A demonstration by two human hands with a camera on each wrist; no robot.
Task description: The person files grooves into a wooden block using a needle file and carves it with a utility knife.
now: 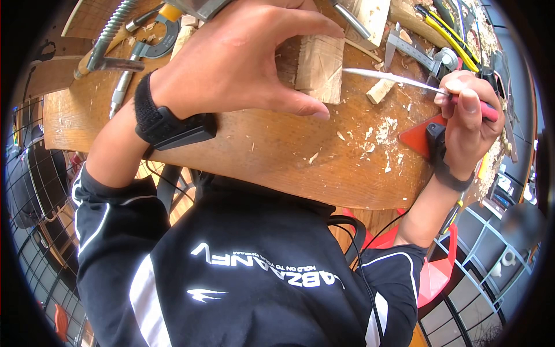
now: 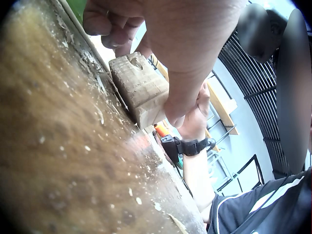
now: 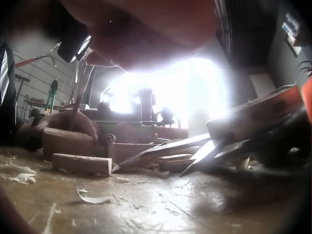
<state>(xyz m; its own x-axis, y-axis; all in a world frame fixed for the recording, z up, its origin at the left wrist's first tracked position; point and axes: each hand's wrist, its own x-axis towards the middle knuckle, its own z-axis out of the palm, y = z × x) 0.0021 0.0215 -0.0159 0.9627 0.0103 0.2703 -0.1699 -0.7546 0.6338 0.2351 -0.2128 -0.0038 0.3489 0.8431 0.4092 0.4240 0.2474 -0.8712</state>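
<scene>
A squared wooden block [image 1: 321, 69] stands on the wooden table, its top face scored with lines. My left hand [image 1: 231, 63] curves round it, the thumb along the near side and the index finger across the far side. From the left wrist view, the thumb lies right at one end of the block [image 2: 139, 90]. My right hand [image 1: 471, 115] pinches the red handle [image 1: 483, 109] of a slim, tapering metal tool [image 1: 399, 78]. Its tip points left and reaches the block's right edge in the head view. The block [image 3: 67, 142] also shows in the right wrist view.
A micrometer [image 1: 159, 46] lies on the left, a vernier caliper [image 1: 413, 52] and yellow-handled pliers [image 1: 448, 36] at the back right. A small wood offcut [image 1: 381, 91] sits beside the block. Shavings [image 1: 384, 133] and an orange-red triangular piece [image 1: 419, 137] lie near the right hand.
</scene>
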